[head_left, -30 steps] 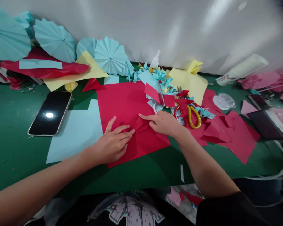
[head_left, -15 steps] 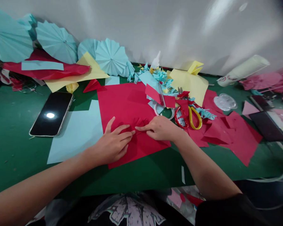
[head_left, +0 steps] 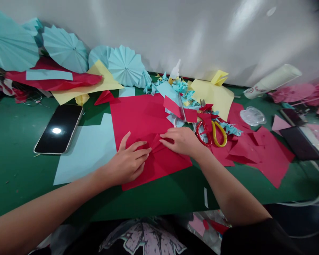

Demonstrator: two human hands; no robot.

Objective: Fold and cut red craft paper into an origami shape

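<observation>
Right now both hands are flat on the red paper sheet point(head_left: 138, 117), which lies on the green table point(head_left: 13, 141) in front of the person. The left hand point(head_left: 127, 163) presses down with fingers spread and straight, palm on the sheet, gripping nothing. The right hand point(head_left: 182, 140) lies just across from it, fingers bent low over a small folded red piece point(head_left: 159, 141) sitting on the sheet; its fingertips pin that fold down, and the two hands nearly meet over it.

The sheet's near edge stops just short of the table's near edge, close below both wrists. Left of the left hand a pale blue sheet point(head_left: 87, 152) tucks under the red one, and beyond it lies a dark phone point(head_left: 60, 129), screen up, with bare green table farther out that way. Nearer the person than the hands there is a strip of bare green.

To the right of the right hand it is crowded: scissors point(head_left: 212, 132) with one red and one yellow handle lie just beside the knuckles, touching a heap of red scraps point(head_left: 257, 148). Past the fingertips sit blue and yellow cuttings point(head_left: 183, 88) and a yellow sheet point(head_left: 215, 95). A clear plastic lid point(head_left: 252, 115) lies farther right, holding nothing I can make out.
</observation>
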